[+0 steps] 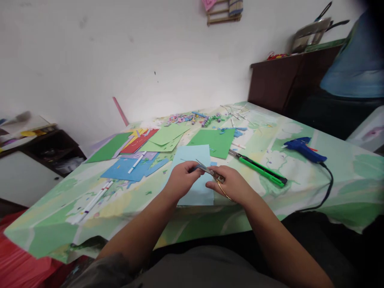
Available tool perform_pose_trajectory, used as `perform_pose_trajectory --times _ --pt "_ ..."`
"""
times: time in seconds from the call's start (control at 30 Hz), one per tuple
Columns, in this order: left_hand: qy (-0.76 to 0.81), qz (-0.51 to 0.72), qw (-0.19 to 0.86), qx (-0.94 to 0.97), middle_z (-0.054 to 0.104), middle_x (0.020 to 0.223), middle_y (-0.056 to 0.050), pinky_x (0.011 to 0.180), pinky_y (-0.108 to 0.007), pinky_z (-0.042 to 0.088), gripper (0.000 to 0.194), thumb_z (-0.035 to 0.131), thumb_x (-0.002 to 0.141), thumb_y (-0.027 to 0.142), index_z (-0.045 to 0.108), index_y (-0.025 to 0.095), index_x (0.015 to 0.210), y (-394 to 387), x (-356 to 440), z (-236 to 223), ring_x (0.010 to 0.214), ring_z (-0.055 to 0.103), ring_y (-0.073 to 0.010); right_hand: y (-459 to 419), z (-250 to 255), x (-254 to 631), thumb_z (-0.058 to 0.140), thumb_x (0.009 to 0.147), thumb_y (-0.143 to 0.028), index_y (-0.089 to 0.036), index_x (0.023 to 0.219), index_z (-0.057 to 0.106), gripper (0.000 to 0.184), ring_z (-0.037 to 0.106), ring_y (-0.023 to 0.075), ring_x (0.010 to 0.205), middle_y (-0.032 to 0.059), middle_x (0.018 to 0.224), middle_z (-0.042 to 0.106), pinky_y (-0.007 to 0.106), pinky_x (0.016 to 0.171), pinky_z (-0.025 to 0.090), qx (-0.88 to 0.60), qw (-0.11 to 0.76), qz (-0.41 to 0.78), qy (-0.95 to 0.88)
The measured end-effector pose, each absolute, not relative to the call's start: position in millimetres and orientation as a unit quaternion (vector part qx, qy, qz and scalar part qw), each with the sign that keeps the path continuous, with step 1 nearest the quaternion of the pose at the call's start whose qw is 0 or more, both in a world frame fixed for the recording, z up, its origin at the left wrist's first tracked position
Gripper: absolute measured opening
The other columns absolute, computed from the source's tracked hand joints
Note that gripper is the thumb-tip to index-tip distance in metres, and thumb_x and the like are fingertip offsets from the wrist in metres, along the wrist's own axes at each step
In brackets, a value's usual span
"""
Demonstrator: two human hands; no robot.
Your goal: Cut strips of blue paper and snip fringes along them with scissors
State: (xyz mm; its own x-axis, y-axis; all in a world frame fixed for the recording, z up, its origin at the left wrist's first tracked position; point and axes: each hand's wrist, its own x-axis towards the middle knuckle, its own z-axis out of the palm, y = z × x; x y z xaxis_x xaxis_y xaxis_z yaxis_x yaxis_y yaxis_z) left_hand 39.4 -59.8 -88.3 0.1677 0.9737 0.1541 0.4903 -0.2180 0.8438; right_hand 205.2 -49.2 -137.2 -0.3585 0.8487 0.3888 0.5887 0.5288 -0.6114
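Scissors (212,173) sit clamped in the right hand (231,183), left hand (184,179) pinching bluish scrap (192,170), cabinet (66,138) holding clutter (69,164).

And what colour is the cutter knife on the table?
The cutter knife is bright green and black, in the head view.

The scissors (212,173) are gold-handled, the cutter (262,171) bright green.

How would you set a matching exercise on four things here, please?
1. Gold-handled metal scissors
2. Blue plastic glue gun
3. Long green box cutter
4. Pale blue rectangular paper sheet

A. Between the sheet and glue gun
B. Lies at the patterned tablecloth's near edge
C. In the right hand
D. Has a black cord

Pairs: 1-C, 2-D, 3-A, 4-B
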Motion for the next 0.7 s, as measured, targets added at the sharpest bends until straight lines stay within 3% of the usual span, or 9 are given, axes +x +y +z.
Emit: perform_pose_trajectory --times 0.3,0.53,0.7 --pt "0.527 0.361 0.298 0.709 0.065 0.072 -0.002 0.066 -0.025 0.040 0.020 0.052 0.072 0.030 0.067 0.016 0.074 -57 36 -76 0.072 0.056 -0.0159 -43 -113 207 0.058 0.072 -0.045 -0.020 0.100 0.061 0.038 0.051 0.0166 0.069 0.0030 0.076 0.060 0.026 0.060 0.035 -0.417 0.302 0.180 -0.838" --pt "0.512 0.392 0.408 0.646 0.063 0.069 -0.003 0.060 -0.024 0.044 0.016 0.055 0.068 0.027 0.064 0.014 0.069 -41 23 -82 0.061 0.058 -0.0137 -27 -98 197 0.054 0.074 -0.048 -0.022 0.100 0.061 0.038 0.051 0.0170 0.069 0.0037 0.075 0.061 0.025 0.057 0.033 -0.411 0.247 0.148 -0.865" --pt "0.493 0.423 0.418 0.635 0.062 0.064 -0.002 0.055 -0.023 0.043 0.013 0.056 0.066 0.025 0.064 0.014 0.064 -26 12 -88 0.054 0.056 -0.0113 -10 -91 188 0.054 0.072 -0.051 -0.022 0.097 0.061 0.038 0.052 0.0177 0.069 0.0039 0.076 0.062 0.024 0.054 0.030 -0.414 0.199 0.100 -0.883"
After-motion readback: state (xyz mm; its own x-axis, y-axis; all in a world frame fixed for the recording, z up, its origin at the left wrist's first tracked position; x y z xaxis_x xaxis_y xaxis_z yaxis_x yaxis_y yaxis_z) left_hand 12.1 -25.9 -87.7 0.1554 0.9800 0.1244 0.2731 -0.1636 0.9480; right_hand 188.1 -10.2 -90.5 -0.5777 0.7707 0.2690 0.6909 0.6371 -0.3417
